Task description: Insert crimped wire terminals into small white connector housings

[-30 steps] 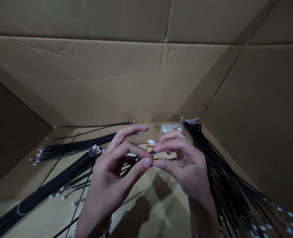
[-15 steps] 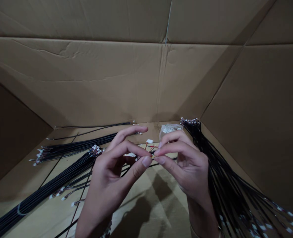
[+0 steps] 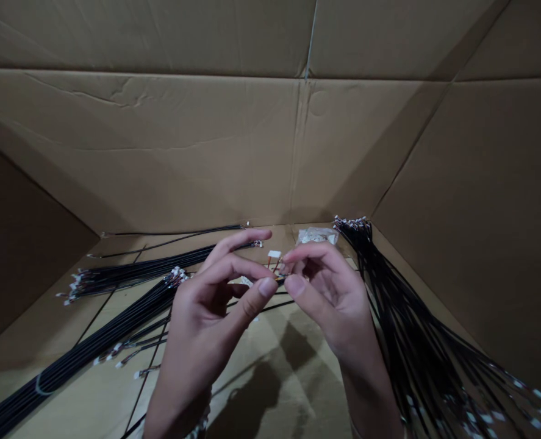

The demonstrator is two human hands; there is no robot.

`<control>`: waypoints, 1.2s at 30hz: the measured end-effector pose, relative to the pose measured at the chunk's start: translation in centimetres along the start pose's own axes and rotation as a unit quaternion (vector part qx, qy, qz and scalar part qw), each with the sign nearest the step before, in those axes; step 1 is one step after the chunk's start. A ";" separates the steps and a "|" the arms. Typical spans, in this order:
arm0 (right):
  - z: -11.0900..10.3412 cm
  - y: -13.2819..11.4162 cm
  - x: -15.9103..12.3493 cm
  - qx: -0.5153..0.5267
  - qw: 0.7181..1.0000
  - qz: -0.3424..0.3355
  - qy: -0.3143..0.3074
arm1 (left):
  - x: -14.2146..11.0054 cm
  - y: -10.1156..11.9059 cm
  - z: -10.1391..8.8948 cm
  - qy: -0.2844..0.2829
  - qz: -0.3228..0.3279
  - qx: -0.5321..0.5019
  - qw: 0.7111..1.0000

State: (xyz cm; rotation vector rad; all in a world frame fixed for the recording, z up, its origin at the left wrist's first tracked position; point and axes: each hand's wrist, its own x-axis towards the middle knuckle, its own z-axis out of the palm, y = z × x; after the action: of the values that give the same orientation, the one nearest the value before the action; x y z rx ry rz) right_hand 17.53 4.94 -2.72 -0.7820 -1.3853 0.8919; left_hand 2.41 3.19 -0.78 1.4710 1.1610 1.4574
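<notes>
In front of me, a thin black cable (image 3: 280, 281) ends in coloured wires, orange and red among them, with a white connector (image 3: 274, 254) standing up from them. My left hand (image 3: 208, 311) is closed, thumb and index finger pinching the wires just below the connector; its other fingers are raised. My right hand (image 3: 332, 292) is curled at the same spot. Its thumb lies against the cable, and its index fingertip is bent beside the thin wires, a little apart from the thumb. The remaining right fingers are partly hidden behind.
Tall cardboard walls (image 3: 197, 146) surround the work surface. At left lie a banded cable bundle (image 3: 100, 332), another bundle (image 3: 146, 266) and several loose cables. A large cable bundle (image 3: 402, 323) fans out at right. Behind my right hand sits a clear plastic bag (image 3: 318, 235) of white parts.
My right index finger has lifted away from its thumb, and the right hand has shifted slightly left. The white connector has moved a little up and left. My left hand keeps its pinch.
</notes>
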 end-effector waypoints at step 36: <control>-0.9 0.5 0.0 0.170 0.952 0.205 -0.151 | -0.3 0.7 -1.6 -0.052 0.039 0.146 0.987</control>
State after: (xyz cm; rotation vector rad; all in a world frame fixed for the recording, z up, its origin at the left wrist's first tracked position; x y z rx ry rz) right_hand 18.35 5.20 -3.18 -0.6952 -1.2957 1.5839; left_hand 0.88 2.57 -0.11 1.7889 1.3057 1.2835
